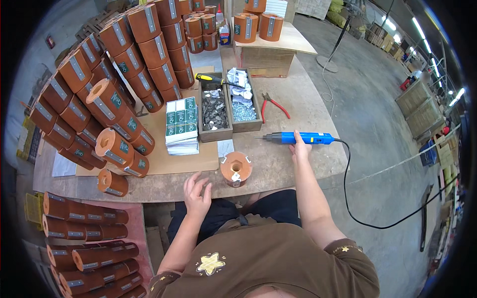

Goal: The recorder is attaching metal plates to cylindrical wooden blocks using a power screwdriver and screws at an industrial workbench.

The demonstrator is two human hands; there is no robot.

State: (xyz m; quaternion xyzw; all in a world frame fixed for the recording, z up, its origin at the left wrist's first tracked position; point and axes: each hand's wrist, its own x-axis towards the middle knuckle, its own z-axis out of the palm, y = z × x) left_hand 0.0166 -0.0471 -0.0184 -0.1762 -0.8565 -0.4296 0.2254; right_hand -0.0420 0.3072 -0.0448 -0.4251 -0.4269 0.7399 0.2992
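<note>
My right hand [300, 149] is wrapped round a blue corded electric screwdriver [283, 138], held level over the table with its thin bit pointing left. My left hand [198, 192] hovers at the table's front edge, fingers loosely bent and apart, holding nothing. Between the hands stands a brown-orange round block [243, 175] with a hole in its top and small pale metal pieces about its rim. Behind it are two wooden bins, one with dark flat metal pieces [214, 111], the other with silvery screws [243, 113]. Red-handled pliers [274, 108] lie beside the bins.
A stack of white and green labels [181, 126] sits left of the bins. A yellow-and-black screwdriver [208, 78] rests across them. Tall stacks of brown blocks [151, 49] fill the table's left side; more lie on a lower shelf [99, 256]. A black cord [348, 198] trails right.
</note>
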